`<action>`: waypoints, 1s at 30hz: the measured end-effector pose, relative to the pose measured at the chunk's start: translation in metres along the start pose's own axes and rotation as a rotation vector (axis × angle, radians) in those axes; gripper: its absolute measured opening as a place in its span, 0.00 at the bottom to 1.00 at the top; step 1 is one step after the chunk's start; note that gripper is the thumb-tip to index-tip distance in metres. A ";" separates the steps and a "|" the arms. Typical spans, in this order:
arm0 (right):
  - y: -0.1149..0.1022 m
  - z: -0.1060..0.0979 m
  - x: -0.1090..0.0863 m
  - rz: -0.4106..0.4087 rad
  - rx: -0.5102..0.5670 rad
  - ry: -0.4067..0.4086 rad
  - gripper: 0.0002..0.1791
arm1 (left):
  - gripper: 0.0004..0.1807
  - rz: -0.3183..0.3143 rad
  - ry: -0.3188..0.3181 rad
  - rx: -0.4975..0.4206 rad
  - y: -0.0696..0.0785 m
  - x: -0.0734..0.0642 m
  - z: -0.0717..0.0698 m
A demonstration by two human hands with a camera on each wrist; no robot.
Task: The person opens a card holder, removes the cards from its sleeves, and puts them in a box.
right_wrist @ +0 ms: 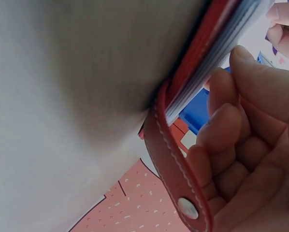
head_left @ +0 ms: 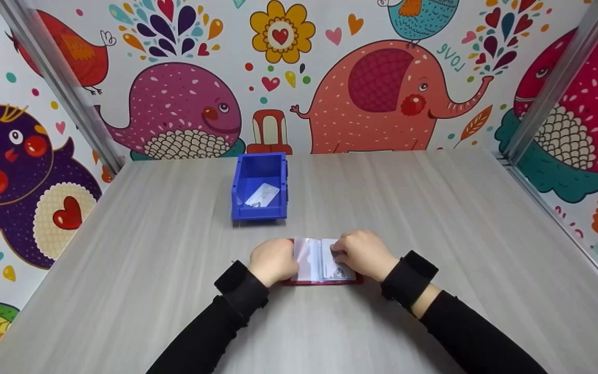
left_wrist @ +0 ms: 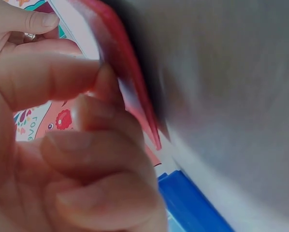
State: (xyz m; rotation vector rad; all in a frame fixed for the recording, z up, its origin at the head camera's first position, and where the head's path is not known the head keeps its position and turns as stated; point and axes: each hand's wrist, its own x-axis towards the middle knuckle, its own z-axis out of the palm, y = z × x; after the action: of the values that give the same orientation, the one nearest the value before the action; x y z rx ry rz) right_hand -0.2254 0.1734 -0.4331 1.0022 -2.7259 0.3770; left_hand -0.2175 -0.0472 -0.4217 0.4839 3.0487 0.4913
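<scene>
A red card holder [head_left: 325,283] lies spread on the table with its clear plastic sleeves [head_left: 306,259] facing up. My left hand [head_left: 274,259] grips its left side; in the left wrist view, thumb and forefinger pinch at the edge of the red cover [left_wrist: 135,82]. On the right-hand page is a white card [head_left: 330,270] with a grey emblem near its lower corner. My right hand [head_left: 365,254] has its thumb and forefinger on this card, the other fingers curled. Beside that hand, a red strap [right_wrist: 171,154] with a metal snap sticks out from the holder.
A blue bin [head_left: 260,213] stands beyond the holder, slightly left, with a white card [head_left: 263,195] inside. Behind the table [head_left: 413,197] rises a wall [head_left: 325,93] printed with cartoon animals. Metal posts [head_left: 65,88] frame the table's back corners.
</scene>
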 end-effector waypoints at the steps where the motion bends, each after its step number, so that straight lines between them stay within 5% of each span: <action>1: 0.000 0.000 0.000 0.000 0.000 0.000 0.07 | 0.10 0.000 0.000 0.002 0.000 0.000 0.000; 30: 0.009 -0.013 -0.005 0.050 0.053 0.010 0.07 | 0.10 0.027 0.048 -0.044 -0.004 0.001 0.000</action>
State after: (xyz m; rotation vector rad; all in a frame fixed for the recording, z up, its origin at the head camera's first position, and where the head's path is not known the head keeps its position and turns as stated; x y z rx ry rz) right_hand -0.2262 0.1875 -0.4234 0.9444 -2.7500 0.4640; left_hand -0.2201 -0.0506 -0.4226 0.5204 3.0737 0.5775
